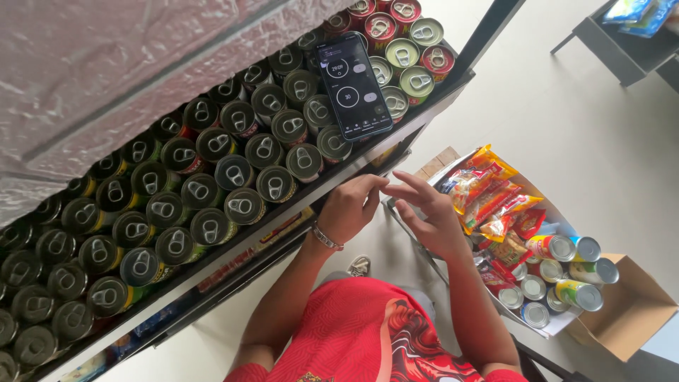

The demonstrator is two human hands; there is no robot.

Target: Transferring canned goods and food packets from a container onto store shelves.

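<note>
My left hand (351,205) is loosely curled just below the front edge of the shelf (297,225), holding nothing I can see; a bracelet sits on its wrist. Beside it, my right hand (424,209) has its fingers spread, fingertips close to the left hand, empty. Several rows of drink cans (212,184) fill the shelf top, seen from above. A black phone (353,85) with a lit timer screen lies on top of the cans at the shelf's right end.
To the right, a trolley tray (559,322) holds snack packets (491,198) and several cans (566,272). A brown cardboard box (626,311) stands beside it. Lower shelves (233,265) carry packets. A dark table (622,42) stands at top right on the pale floor.
</note>
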